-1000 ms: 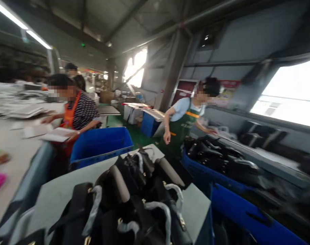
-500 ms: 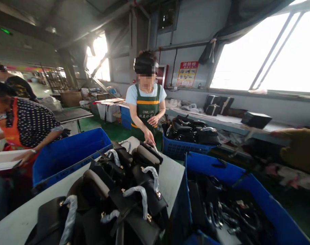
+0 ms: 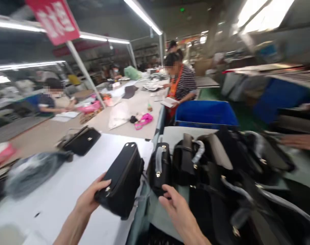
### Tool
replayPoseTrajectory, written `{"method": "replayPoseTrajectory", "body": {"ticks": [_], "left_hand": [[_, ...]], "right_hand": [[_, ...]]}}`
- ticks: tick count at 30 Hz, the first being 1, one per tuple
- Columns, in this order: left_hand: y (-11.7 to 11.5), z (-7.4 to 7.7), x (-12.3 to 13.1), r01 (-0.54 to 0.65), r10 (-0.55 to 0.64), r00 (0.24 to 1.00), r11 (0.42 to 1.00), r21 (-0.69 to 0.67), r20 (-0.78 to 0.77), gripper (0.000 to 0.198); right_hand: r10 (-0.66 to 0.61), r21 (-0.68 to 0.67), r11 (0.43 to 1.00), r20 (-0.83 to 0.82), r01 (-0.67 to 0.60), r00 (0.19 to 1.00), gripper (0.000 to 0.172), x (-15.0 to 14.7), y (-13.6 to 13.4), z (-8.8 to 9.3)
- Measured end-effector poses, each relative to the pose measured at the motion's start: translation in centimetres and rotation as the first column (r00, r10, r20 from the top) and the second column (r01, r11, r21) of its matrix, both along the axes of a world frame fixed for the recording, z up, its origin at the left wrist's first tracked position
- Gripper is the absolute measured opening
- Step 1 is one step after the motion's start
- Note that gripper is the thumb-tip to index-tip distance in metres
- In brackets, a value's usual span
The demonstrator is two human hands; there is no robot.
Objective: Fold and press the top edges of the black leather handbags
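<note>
Through my head feed, the left hand (image 3: 91, 195) is clamped on the near corner of a black, boxy, leather-like bag (image 3: 121, 177), thumb on top; the bag is over the near table, by its right edge. I judge that one-corner grip the weak point: the unsupported far end could swing or twist out, since all the hold is at one end.

The right hand (image 3: 177, 207) has thumb and index finger apart at the near end of a narrow black bag with a pale, plastic-wrapped handle (image 3: 158, 163). I can't tell whether the fingertips touch it. A careless push there could tip it into its neighbours, because they sit so close.

Between the two bags runs the blue-grey table edge (image 3: 138, 219); anything dropped there could slide down. Past it, on the pale grey-green board (image 3: 167, 134), crowd more black bags with brass-coloured fittings (image 3: 213, 204). Metal could scratch a smooth side dragged across it, and the wrapped handles could snag one another.
</note>
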State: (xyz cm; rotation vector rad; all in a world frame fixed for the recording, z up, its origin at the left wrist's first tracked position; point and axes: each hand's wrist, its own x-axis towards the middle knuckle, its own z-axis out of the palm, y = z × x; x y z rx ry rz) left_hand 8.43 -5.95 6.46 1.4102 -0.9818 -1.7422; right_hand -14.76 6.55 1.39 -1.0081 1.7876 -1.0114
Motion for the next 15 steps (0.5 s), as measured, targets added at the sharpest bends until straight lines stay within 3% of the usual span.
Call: {"method": "replayPoseTrajectory", "body": {"ticks": [3, 6, 10, 12, 15], "left_hand": [[1.2, -0.4, 3.3, -0.069, 0.073, 0.986, 0.997, 0.031, -0.15, 0.057], [2.9, -0.1, 3.7, -0.118, 0.116, 0.977, 0.993, 0.003, -0.181, 0.058], [6.5, 0.4, 3.5, -0.124, 0.119, 0.982, 0.992, -0.021, -0.149, 0.064], [9.0, -0.7, 3.4, -0.177, 0.169, 0.98, 0.982, -0.07, -0.105, 0.064], [13.3, -4.5, 3.3, -0.266, 0.268, 0.963, 0.953, -0.145, -0.004, 0.063]], "right_hand": [[0.172, 0.008, 0.985, 0.116, -0.174, 0.978, 0.051, 1.1, -1.4, -0.6], [0.296, -0.038, 0.954, 0.259, -0.297, 0.919, 0.053, 3.2, -2.2, 0.2], [0.341, -0.069, 0.938, 0.36, -0.339, 0.869, 0.066, 6.4, -4.4, 1.7], [0.364, -0.091, 0.928, 0.428, -0.361, 0.828, 0.069, 7.9, -5.4, 2.0], [0.409, -0.087, 0.904, 0.461, -0.419, 0.787, 0.067, 9.9, -5.7, 1.2]]}}
